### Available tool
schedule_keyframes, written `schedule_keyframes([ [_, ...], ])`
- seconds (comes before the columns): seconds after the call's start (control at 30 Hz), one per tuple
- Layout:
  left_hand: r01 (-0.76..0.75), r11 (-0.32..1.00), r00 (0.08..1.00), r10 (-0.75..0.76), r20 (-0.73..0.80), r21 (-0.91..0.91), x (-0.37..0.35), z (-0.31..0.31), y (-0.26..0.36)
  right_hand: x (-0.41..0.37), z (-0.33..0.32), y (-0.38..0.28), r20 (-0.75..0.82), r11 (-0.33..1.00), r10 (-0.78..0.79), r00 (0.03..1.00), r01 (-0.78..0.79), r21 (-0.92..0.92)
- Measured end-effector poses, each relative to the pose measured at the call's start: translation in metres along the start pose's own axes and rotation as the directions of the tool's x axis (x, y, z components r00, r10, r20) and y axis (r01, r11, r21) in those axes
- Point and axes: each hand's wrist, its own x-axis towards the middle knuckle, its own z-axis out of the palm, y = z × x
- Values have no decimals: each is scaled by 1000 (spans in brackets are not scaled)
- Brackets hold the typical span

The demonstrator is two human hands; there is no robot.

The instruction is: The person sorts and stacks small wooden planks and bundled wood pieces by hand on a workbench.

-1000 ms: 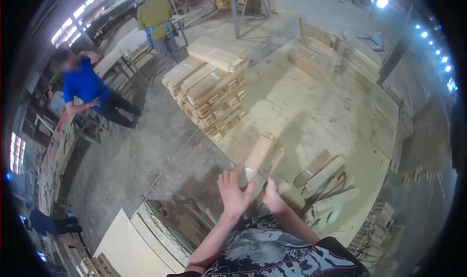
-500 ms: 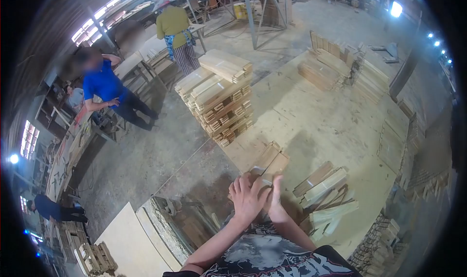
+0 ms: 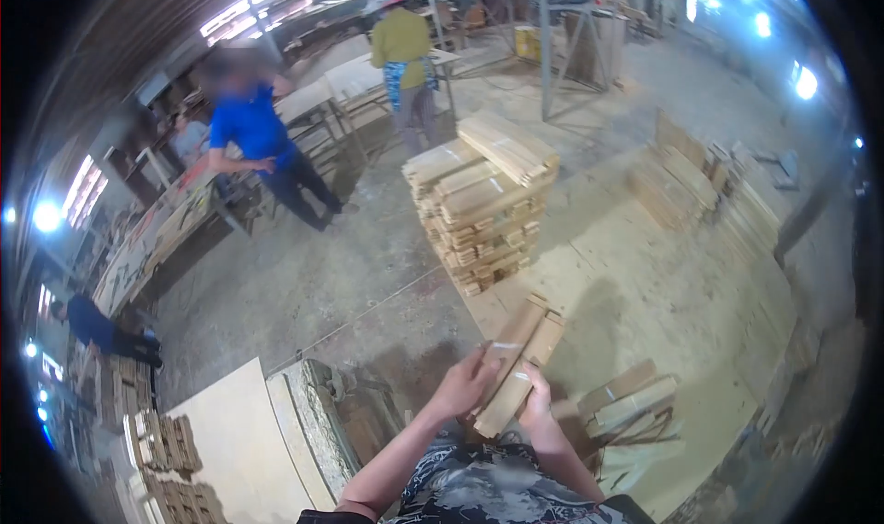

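Two narrow bundles of wooden slats, each with a white band round it, lie side by side in front of my body, tilted away from me. My left hand (image 3: 467, 383) grips the left edge of the left bundle (image 3: 518, 329), fingers over its side. Against the right edge of the right bundle (image 3: 509, 400), my right hand (image 3: 537, 395) is closed with the thumb up along the wood; its other fingers are hidden beneath. A tall stack of similar wooden slats (image 3: 488, 211) stands just beyond the bundles.
Loose slats (image 3: 631, 400) lie on the board floor at my right. More wood piles (image 3: 677, 183) stand farther right. A pale panel (image 3: 235, 441) is at my left. A person in blue (image 3: 253, 128) and a person in a yellow-green top (image 3: 402, 45) stand near long worktables.
The two bundles now show along their full length between my hands, which have moved apart to their sides. The view has swung left, so the surroundings sit farther right.
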Motion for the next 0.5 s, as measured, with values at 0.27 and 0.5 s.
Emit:
schedule_keyframes([
  [0.27,-58,998,998,58,12,31,-7,-17,6,12,31,-13,72,996,77,994,-72,-61],
  [0.5,-167,779,974,224,20,-604,-11,-48,44,25,111,-59,93,962,71,993,-44,-271],
])
